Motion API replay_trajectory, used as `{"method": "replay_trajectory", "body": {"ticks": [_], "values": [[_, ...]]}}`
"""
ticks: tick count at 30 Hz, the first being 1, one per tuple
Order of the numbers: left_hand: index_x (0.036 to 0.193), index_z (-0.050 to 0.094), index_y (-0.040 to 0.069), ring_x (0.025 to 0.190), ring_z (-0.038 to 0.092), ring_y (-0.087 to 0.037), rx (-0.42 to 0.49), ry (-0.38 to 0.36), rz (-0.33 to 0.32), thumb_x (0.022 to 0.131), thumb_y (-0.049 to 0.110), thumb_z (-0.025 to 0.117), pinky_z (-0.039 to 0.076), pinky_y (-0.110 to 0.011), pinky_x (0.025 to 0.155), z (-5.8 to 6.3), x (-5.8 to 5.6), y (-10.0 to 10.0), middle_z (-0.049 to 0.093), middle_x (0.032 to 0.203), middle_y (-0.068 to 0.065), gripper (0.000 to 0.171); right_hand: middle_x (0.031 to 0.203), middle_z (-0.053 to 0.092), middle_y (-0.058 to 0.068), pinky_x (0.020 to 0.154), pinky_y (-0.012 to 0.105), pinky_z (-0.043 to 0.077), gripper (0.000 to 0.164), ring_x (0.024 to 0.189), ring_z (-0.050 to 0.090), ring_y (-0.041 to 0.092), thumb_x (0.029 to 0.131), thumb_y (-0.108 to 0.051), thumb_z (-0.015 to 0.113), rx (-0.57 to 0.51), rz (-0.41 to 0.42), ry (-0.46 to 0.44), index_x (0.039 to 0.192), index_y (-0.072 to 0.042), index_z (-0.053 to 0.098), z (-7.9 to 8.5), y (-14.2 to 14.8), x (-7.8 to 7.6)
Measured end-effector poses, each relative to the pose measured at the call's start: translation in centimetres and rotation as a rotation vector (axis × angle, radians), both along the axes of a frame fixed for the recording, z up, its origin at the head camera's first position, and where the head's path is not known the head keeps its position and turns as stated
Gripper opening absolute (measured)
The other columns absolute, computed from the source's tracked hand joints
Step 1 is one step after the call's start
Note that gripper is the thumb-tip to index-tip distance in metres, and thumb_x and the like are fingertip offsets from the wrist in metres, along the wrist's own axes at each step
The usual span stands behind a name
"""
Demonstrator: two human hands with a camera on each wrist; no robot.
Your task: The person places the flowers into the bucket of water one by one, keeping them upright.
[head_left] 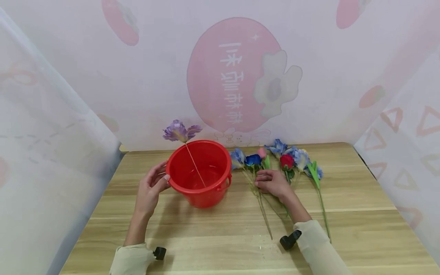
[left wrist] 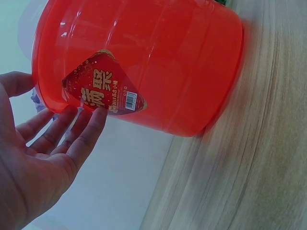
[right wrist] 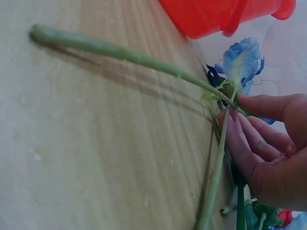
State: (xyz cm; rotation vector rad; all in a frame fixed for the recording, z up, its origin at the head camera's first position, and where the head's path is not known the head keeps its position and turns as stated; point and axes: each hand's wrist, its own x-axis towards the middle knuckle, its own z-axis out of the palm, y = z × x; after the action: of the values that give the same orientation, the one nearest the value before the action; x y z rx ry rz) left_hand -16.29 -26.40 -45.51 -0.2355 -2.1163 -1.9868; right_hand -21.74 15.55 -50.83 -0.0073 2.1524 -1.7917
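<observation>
A red bucket [head_left: 206, 198] stands on the table, and my left hand [head_left: 152, 183] holds its rim at the left. In the left wrist view the thumb is at the rim and the other fingers are against the wall by a diamond-shaped label [left wrist: 108, 84]. A purple flower [head_left: 180, 131] leans in the bucket, its thin stem slanting down inside. My right hand [head_left: 273, 183] pinches a flower stem [right wrist: 129, 55] between thumb and fingers. Which bloom it belongs to is unclear. Just beyond are a blue iris [right wrist: 241, 60], a blue rose [head_left: 253, 159] and a pink tulip [head_left: 262, 152].
Right of my right hand lie a red rose [head_left: 287, 162], several pale-blue blooms [head_left: 300, 158] and a green-leaved stem [head_left: 321, 200]. The wooden table [head_left: 220, 248] meets a patterned pale wall [head_left: 154, 76] at the back, with more wall at both sides.
</observation>
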Motion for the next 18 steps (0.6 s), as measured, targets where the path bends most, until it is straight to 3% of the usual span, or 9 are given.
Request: {"method": "replay_trajectory", "body": {"ticks": [9,18], "values": [[0.152,0.054,-0.004,0.113,0.075,-0.013,-0.005,-0.009,0.009,0.107,0.007,0.063,0.066,-0.026,0.084,0.0,0.0,0.2,0.071,0.131,-0.004,0.047,0.132,0.069,0.03,0.082,0.034,0.068,0.047,0.102,0.077,0.022,0.101,0.003,0.068,-0.03,-0.048,-0.003,0.147,0.007,0.057,0.8,0.3,0.2],[0.152,0.053,-0.005,0.112,0.075,-0.011,-0.01,-0.004,0.008,0.107,0.007,0.062,0.066,-0.024,0.084,0.0,0.0,0.1,0.07,0.131,-0.004,0.048,0.138,0.062,0.03,0.091,0.042,0.067,0.052,0.107,0.076,0.028,0.101,0.0,0.065,-0.052,-0.033,0.055,0.151,0.006,0.054,2.9,0.7,0.5]]}}
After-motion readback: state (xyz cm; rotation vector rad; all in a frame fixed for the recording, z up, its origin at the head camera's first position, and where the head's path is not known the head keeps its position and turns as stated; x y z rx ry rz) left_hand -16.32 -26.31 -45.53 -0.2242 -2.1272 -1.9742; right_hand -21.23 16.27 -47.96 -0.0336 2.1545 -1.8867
